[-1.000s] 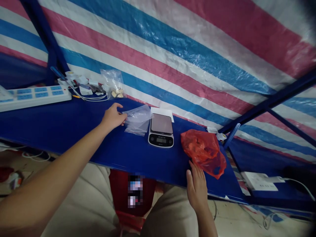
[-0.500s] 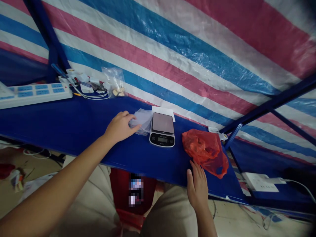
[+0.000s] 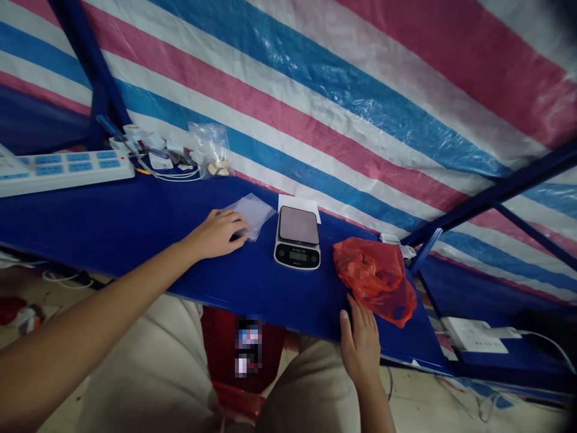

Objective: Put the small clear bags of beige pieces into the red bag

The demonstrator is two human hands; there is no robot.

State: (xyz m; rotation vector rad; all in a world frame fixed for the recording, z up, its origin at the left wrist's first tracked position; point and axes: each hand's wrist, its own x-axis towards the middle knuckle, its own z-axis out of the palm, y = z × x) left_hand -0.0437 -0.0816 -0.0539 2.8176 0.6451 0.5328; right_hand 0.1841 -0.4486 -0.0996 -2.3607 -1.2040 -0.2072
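Blue counter (image 3: 112, 225): digital scale (image 3: 297, 237) mid-frame, between clear plastic bag (image 3: 252, 213) and red plastic bag (image 3: 374, 279). Left hand (image 3: 219, 234) curled on the clear bag's edge, grip unclear. Right hand (image 3: 360, 343) open, fingers spread, beside the red bag. Risk: a careless nudge could push the red bag off the counter edge.

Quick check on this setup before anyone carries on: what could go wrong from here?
The clear plastic bag under the left hand lies close to the digital scale; if it slides onto the weighing plate, the reading could be off. The red plastic bag slumps near the front edge of the blue table, beside the right hand, so a nudge might send it over.
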